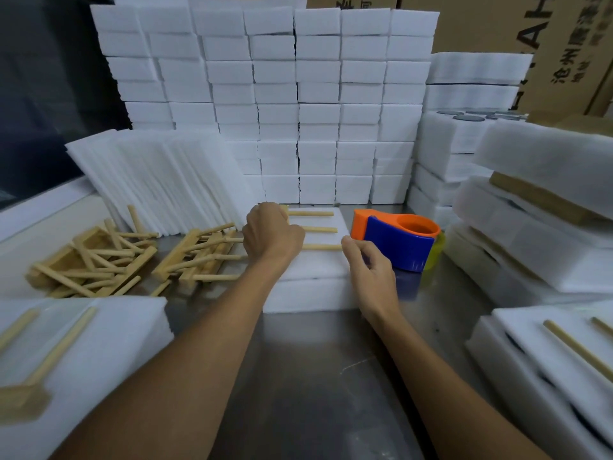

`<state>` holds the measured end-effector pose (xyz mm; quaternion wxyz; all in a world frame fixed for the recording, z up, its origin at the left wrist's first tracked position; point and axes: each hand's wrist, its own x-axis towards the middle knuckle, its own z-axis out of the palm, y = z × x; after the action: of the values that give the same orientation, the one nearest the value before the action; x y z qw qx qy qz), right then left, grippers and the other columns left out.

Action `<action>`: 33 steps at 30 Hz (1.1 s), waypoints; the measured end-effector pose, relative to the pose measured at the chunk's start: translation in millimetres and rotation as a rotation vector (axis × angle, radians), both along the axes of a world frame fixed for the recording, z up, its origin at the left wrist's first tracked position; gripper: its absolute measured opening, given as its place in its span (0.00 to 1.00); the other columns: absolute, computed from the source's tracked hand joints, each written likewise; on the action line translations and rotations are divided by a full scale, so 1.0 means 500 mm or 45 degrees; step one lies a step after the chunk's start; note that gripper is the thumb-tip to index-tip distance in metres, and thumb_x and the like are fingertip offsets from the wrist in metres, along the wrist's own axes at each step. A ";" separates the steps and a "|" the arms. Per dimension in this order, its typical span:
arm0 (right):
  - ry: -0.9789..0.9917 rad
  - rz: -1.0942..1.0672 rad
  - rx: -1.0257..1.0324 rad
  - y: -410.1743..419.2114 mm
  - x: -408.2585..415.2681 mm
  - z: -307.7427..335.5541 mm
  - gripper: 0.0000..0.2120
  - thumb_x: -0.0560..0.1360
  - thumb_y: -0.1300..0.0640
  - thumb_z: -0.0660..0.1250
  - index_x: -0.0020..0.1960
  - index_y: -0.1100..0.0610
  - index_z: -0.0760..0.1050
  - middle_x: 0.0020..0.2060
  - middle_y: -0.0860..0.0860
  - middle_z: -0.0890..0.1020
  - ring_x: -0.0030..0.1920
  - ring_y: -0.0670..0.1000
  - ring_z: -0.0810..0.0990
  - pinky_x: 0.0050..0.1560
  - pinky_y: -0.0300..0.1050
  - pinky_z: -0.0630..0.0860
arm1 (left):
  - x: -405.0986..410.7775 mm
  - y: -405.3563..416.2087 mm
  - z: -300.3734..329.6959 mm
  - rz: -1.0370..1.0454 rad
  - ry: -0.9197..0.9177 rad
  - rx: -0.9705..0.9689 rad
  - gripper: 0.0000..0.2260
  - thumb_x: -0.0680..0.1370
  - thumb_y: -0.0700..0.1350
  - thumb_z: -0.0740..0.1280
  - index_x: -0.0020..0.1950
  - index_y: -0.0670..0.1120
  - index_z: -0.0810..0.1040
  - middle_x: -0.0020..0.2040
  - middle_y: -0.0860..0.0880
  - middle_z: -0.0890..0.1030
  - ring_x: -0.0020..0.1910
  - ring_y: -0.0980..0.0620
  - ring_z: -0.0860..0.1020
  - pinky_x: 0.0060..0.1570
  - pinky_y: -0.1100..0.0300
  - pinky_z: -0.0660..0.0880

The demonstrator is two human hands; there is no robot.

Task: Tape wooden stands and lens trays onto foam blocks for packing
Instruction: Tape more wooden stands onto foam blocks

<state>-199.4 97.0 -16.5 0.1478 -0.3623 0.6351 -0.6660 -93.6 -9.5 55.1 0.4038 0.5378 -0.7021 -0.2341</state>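
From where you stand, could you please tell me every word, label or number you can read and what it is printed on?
"AH": large dark letters, cut off by the frame edge, on the cardboard carton at upper right.
"沧州": start of a vertical line of Chinese print on the same carton; the rest is too blurred to read.
The tape dispenser shows no readable text.

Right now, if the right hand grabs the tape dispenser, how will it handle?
The tape dispenser looks like rigid moulded plastic, so probably stiff and light for its size. It sits on the smooth metal table, so a push would likely slide it rather than tip it. Its curved blue grip seems easy for the right hand to wrap.
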 end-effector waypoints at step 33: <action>-0.012 0.010 0.040 0.000 -0.003 -0.001 0.14 0.78 0.49 0.68 0.63 0.50 0.78 0.57 0.44 0.80 0.57 0.43 0.77 0.51 0.37 0.73 | 0.085 -0.036 -0.073 -0.747 0.484 0.215 0.10 0.80 0.46 0.67 0.61 0.56 0.79 0.68 0.64 0.69 0.68 0.63 0.67 0.62 0.72 0.66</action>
<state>-201.2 96.9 -17.0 0.1591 -0.3594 0.6433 -0.6570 -50.8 -27.4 18.8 0.3971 0.2916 -0.7170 -0.4931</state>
